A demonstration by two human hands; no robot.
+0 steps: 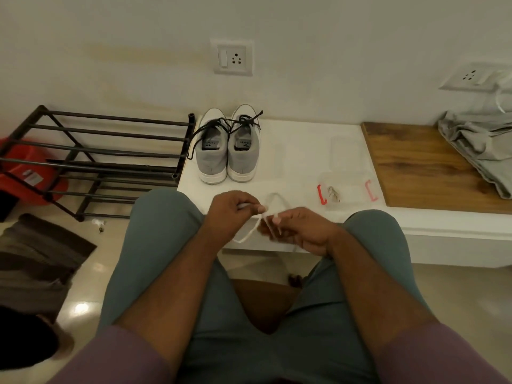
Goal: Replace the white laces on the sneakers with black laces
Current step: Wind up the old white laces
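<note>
Two grey sneakers (227,151) with white soles stand side by side on the white ledge (299,151), heels toward me, both threaded with black laces (243,121). In front of them, over my knees, both hands hold a white lace (250,234). My left hand (230,214) pinches one part of it between thumb and fingers. My right hand (302,231) pinches another part close by. A loop of the lace rises between the hands and another hangs below them.
A clear plastic box with red clips (346,192) holding a small bundle lies on the ledge at right. A wooden board (421,167) carries grey cloth (476,145). A black metal shoe rack (97,162) and red tub (25,173) stand left.
</note>
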